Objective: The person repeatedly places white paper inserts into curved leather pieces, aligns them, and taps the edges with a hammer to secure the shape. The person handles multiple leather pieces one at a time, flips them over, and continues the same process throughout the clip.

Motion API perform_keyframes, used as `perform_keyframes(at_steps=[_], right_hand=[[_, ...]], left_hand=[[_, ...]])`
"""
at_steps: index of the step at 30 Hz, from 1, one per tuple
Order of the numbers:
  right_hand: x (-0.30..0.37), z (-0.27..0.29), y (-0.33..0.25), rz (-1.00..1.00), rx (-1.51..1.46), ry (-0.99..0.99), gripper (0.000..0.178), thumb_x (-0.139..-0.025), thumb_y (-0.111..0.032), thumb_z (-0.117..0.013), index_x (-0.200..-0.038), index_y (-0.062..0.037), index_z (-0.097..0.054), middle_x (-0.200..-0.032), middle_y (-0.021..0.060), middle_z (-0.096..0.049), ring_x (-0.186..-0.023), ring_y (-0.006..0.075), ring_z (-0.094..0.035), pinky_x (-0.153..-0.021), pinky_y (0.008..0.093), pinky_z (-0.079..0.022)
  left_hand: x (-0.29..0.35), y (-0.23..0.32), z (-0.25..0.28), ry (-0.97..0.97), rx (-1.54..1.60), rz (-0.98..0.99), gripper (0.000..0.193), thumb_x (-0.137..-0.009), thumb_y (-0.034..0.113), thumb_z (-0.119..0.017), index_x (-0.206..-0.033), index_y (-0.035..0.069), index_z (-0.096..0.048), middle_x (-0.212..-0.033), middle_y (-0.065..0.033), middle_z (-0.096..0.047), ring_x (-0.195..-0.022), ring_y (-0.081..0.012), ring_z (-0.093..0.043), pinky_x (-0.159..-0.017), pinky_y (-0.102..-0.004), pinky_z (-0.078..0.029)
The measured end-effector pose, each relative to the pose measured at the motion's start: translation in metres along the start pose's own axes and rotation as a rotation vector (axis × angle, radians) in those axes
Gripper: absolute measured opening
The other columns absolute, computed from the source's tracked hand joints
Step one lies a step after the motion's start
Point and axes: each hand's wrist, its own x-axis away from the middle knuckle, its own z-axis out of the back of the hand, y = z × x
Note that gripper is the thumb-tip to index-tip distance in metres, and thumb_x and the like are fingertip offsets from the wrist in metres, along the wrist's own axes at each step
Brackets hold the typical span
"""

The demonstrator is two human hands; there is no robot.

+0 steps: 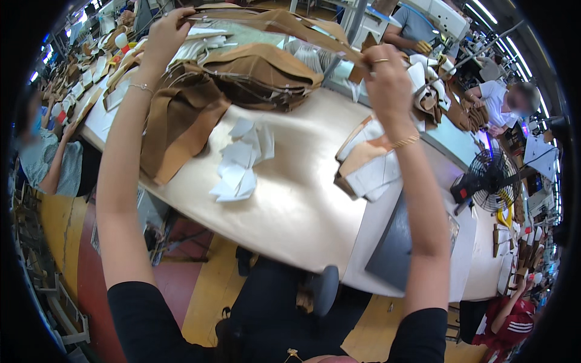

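Both my arms reach out over a pale table (302, 224). At the far side my left hand (168, 37) is closed, its fingertips pinching one end of a long brown leather-like piece (275, 23). My right hand (386, 77) is also closed, at the piece's other end, so it stretches between the two hands. Below it lies a pile of brown leather-like pieces (260, 68), with more brown pieces (187, 115) draped toward me beside my left forearm. Loose white paper slips (236, 166) lie at mid-table. Near my right wrist sits a stack of tan and whitish pieces (369, 163).
A dark flat board (390, 245) lies at the table's right, by my right forearm. Beyond it stands a black fan (490, 178). A metal pole (354, 33) rises at the far edge. Co-workers sit left (57, 157), far right and behind, among piled pieces.
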Motion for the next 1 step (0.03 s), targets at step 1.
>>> perform_keyframes(at_steps=[1], right_hand=[[0.0, -0.0263, 0.0013, -0.032, 0.11, -0.012, 0.017, -0.084, -0.013, -0.071, -0.095, -0.0117, -0.058, -0.105, 0.0029, -0.063, -0.094, 0.0262, -0.065, -0.075, 0.0357, -0.055]], left_hand=[[-0.0018, -0.028, -0.0229, 0.068, -0.087, -0.126, 0.036, -0.089, 0.016, -0.067, -0.124, 0.007, -0.065, -0.12, -0.0113, -0.071, -0.105, -0.02, -0.071, -0.09, -0.029, -0.055]])
